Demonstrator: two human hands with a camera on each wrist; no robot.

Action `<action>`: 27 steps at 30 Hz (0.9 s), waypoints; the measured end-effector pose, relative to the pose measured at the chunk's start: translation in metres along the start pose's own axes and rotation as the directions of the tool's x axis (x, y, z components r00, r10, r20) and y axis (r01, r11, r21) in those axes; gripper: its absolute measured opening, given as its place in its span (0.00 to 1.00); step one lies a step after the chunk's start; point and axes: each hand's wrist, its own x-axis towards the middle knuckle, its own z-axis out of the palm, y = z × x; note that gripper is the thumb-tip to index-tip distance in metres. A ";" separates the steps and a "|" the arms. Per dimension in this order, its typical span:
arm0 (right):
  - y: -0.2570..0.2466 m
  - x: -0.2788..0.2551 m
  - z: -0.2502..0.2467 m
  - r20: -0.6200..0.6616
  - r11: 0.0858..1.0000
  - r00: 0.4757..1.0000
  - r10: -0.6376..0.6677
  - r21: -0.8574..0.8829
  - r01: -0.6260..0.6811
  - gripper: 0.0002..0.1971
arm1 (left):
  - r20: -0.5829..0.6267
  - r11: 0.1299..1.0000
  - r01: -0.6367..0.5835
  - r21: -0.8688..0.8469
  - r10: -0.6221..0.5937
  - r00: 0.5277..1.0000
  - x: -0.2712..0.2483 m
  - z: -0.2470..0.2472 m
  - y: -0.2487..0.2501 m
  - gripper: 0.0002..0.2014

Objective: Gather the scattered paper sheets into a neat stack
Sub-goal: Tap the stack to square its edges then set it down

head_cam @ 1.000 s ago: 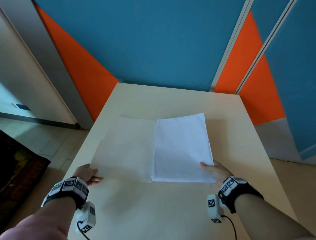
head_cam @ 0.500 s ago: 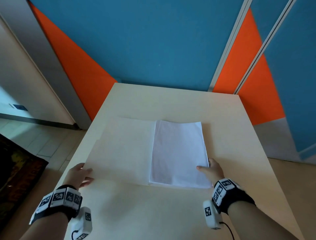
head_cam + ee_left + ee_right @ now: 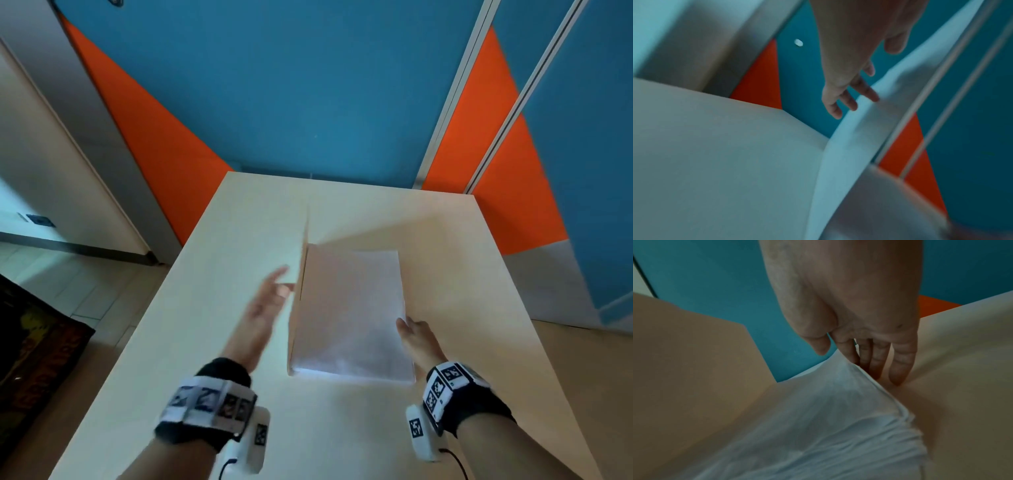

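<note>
Two hands flank the paper stack on the table.

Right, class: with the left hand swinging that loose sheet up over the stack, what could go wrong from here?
1. The raised sheet stands nearly on edge, touched only by the straight fingers of the left hand; it may flop askew onto the stack.
2. The right hand only steadies the stack's right edge, so a push could fan out the sheets.
</note>
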 end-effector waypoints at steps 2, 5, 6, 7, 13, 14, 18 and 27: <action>0.006 0.005 0.002 -0.007 1.000 1.000 -0.014 0.026 0.014 0.17 | 0.109 0.941 0.066 0.331 -0.107 0.988 0.011 0.023 -0.034 0.16; 0.011 0.006 0.001 0.044 0.993 0.998 -0.051 0.111 0.046 0.15 | 0.136 0.736 0.176 0.654 -0.344 0.929 0.016 0.041 -0.077 0.23; 0.009 0.002 -0.002 0.043 0.987 0.997 -0.058 0.150 0.051 0.12 | 0.109 0.672 0.180 0.718 -0.364 0.925 0.014 0.044 -0.083 0.23; 0.008 -0.001 -0.003 0.051 0.979 0.997 -0.056 0.197 0.044 0.10 | 0.078 0.625 0.176 0.760 -0.357 0.931 0.013 0.047 -0.088 0.23; 0.008 -0.007 -0.013 0.164 0.895 0.975 0.149 0.396 -0.203 0.33 | -0.068 0.678 0.249 0.691 -0.282 0.957 0.017 0.059 -0.095 0.21; 0.006 -0.008 -0.012 0.155 0.908 0.974 0.163 0.363 -0.210 0.38 | -0.107 0.703 0.292 0.648 -0.296 0.949 0.017 0.060 -0.094 0.19; -0.005 -0.012 -0.004 0.044 0.969 0.992 0.114 0.217 -0.121 0.23 | -0.273 0.785 0.504 0.360 -0.428 0.862 0.027 0.051 -0.089 0.28; 0.003 -0.027 -0.007 0.052 0.881 0.998 -0.034 0.473 0.006 0.23 | -0.094 0.833 0.553 0.022 -0.549 0.831 0.026 0.035 -0.093 0.22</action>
